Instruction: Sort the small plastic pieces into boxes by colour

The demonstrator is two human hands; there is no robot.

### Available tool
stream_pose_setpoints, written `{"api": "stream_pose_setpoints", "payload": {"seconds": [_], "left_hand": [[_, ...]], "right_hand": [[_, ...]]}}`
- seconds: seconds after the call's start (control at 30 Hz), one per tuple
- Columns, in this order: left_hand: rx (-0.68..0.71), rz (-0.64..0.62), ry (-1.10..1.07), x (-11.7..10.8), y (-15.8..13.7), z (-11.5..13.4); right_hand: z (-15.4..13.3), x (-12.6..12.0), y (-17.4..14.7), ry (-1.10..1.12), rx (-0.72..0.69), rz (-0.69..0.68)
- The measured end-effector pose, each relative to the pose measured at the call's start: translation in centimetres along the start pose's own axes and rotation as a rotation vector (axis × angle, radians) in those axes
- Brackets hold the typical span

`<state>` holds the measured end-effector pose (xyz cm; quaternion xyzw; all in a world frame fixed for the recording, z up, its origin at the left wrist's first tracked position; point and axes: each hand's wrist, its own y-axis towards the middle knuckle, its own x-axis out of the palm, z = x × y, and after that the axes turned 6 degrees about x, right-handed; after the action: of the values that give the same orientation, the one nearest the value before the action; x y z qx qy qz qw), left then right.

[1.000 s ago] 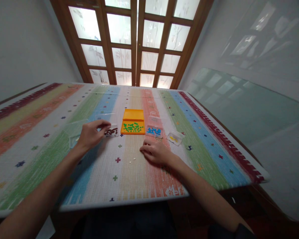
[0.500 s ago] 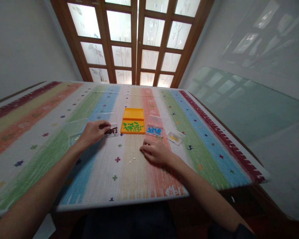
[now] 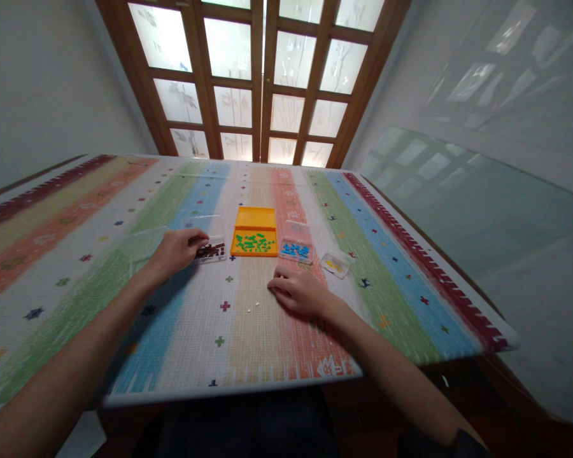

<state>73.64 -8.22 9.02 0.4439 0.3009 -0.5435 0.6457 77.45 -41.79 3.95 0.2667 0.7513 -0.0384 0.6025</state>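
My left hand (image 3: 176, 251) hovers at the left edge of a clear plastic box (image 3: 218, 259) of small dark brown pieces (image 3: 214, 249). Its thumb and fingers are pinched together; whatever lies between them is too small to make out. On the tablecloth, my right hand (image 3: 298, 290) rests with fingers curled in, and their tips hide anything they may hold. Two tiny white pieces (image 3: 256, 304) lie on the cloth to its left. Between and beyond the hands sits an open yellow case (image 3: 256, 217) with small green pieces (image 3: 254, 242).
Right of the yellow case are a clear box of blue pieces (image 3: 296, 250) and a smaller clear box with a few yellow pieces (image 3: 333, 264). Another clear open box (image 3: 141, 245) is partly behind my left hand. A striped tablecloth (image 3: 205, 318) covers the table.
My left hand has shifted slightly left and away from the brown pieces, uncovering more of them. My right hand stays where it was.
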Motion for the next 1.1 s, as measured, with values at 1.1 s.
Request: {"api": "stream_pose_setpoints", "payload": {"seconds": [1.1], "left_hand": [[0.096, -0.107, -0.002, 0.3, -0.5, -2.2]], "right_hand": [[-0.2, -0.2, 0.1, -0.028, 0.007, -0.03]]}}
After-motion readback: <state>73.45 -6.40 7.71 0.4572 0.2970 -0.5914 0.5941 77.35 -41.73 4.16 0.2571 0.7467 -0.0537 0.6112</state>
